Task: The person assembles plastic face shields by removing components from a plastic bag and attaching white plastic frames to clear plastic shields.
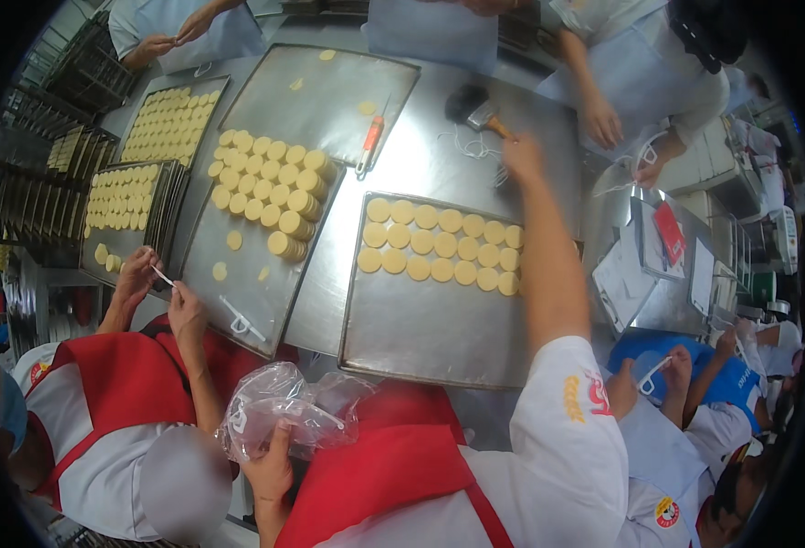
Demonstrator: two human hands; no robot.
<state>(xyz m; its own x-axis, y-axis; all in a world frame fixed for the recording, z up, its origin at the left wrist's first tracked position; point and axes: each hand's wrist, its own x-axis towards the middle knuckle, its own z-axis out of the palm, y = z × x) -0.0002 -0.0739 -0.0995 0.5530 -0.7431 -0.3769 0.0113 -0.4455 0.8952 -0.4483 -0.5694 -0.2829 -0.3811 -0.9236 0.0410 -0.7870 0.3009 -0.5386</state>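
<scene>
My left hand (270, 466) is closed on a crumpled clear plastic bag (284, 406) in front of my red apron. White plastic strips show through the bag. My right arm stretches across the table, and my right hand (523, 160) is closed around the end of the wooden handle of a brush (480, 111) with dark bristles. White strings (477, 146) lie beside the brush. Below my right hand, round pale yellow dough discs (445, 244) stand in rows on a metal tray (420, 333), partly hidden by my forearm.
Another tray (210, 306) holds stacked yellow discs (270, 183). An orange-handled tool (371, 137) lies near a far tray (329, 87). At left, a co-worker's hands (169, 292) hold a white strip. Other people stand across the table and at right, beside a red packet (669, 233).
</scene>
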